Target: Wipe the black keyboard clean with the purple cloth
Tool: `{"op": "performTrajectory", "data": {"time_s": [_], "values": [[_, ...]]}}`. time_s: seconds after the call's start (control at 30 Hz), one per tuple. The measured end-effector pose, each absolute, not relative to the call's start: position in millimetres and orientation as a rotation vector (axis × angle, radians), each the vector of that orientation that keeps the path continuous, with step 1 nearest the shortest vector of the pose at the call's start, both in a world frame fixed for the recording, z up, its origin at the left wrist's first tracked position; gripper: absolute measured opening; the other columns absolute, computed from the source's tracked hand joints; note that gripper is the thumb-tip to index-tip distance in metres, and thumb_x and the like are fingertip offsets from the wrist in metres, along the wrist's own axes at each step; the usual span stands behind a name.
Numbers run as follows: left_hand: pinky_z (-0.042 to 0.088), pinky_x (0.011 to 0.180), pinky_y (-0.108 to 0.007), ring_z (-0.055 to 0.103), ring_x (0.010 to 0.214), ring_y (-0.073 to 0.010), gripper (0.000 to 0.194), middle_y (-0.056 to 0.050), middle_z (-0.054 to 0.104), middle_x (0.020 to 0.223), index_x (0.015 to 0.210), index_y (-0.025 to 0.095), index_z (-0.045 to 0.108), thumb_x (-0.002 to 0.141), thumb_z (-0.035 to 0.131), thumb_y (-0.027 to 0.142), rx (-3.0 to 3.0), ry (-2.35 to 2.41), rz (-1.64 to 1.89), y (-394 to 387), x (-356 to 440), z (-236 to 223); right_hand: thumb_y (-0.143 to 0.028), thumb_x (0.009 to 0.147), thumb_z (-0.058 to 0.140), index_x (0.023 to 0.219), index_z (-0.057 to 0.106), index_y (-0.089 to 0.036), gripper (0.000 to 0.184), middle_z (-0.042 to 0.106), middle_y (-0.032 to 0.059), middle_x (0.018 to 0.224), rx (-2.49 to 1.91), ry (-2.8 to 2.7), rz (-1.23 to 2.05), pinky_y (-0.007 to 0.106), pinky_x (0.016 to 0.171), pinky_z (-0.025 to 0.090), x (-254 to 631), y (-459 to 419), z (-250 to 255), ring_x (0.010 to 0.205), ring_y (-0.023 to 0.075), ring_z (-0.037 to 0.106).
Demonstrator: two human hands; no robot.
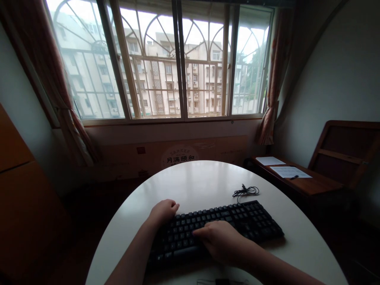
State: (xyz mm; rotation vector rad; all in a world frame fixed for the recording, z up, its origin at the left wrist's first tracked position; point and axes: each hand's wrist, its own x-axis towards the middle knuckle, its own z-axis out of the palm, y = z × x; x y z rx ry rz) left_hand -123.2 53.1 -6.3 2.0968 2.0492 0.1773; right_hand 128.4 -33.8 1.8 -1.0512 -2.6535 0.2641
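Head view, white table (190, 184), keyboard (252, 221), window (179, 63), left grip (164, 211) curled, right grip (220, 239) half-curled, holds unclear

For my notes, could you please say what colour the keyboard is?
The keyboard is black (head view).

Keyboard (261, 223) on the counter (202, 178), window (204, 87) behind.
The coiled cable (247, 191) lies behind the keyboard's right part; beyond the counter's right edge, papers (286, 171) and a pen (294, 177) rest on other furniture (317, 186).
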Motion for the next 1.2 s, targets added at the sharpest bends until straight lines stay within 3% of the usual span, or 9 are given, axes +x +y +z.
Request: {"op": "performTrajectory", "data": {"time_s": [0.8, 1.2], "values": [[0.035, 0.059, -0.029, 0.064, 0.076, -0.0226, 0.04, -0.006, 0.073, 0.082, 0.076, 0.022, 0.069, 0.088, 0.041, 0.047, 2.081, 2.046, 0.177, 54.7, -124.1, -7.3, -0.026, 0.09, 0.045, 0.117, 0.068, -0.032, 0.036, 0.073, 0.0022, 0.088, -1.057, -2.628, 0.212, 0.026, 0.058, 0.034, 126.3, -37.0, -0.9, 0.069, 0.0179, 0.066], [0.036, 0.059, -0.029, 0.063, 0.075, -0.0216, 0.039, -0.006, 0.073, 0.083, 0.073, 0.022, 0.068, 0.088, 0.042, 0.047, 2.107, 2.043, 0.166, 55.4, -124.3, -8.7, -0.026, 0.09, 0.045, 0.107, 0.07, -0.028, 0.03, 0.072, 0.003, 0.085, -1.081, -2.661, 0.209, 0.026, 0.058, 0.033, 125.6, -37.2, 1.2, 0.069, 0.0173, 0.064]]}}
